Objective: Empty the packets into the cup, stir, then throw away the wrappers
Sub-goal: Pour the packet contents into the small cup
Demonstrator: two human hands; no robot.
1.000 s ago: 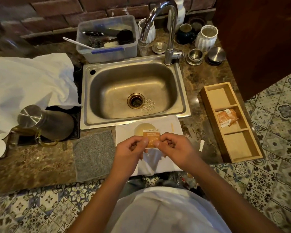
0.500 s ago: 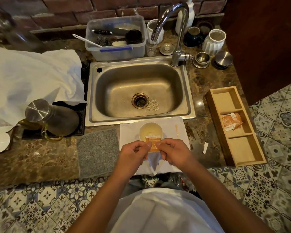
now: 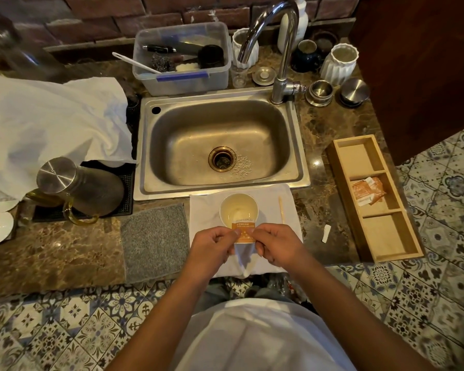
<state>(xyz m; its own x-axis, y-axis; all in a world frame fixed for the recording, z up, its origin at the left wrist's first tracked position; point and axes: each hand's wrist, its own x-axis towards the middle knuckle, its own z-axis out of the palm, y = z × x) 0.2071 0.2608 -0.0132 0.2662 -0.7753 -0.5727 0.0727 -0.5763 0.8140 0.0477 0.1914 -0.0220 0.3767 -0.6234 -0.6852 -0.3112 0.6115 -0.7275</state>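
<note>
A small orange packet (image 3: 243, 232) is pinched at its two upper corners, by my left hand (image 3: 214, 246) on one side and my right hand (image 3: 273, 246) on the other. It hangs just in front of the near rim of a white paper cup (image 3: 238, 208), which holds pale liquid and stands on a white cloth (image 3: 204, 207). A wooden stir stick (image 3: 281, 210) lies on the cloth right of the cup. More orange packets (image 3: 368, 192) lie in the middle compartment of a wooden tray (image 3: 340, 162).
A steel sink (image 3: 220, 145) with a tall tap (image 3: 281, 44) lies behind the cup. A grey mat (image 3: 156, 236) is left of the cloth, a steel jug (image 3: 78, 186) further left. A torn white strip (image 3: 326, 232) lies on the marble counter.
The camera tilted, so the whole cup has come into sight. Both hands still pinch the packet, which now sits lower against the cup's near rim.
</note>
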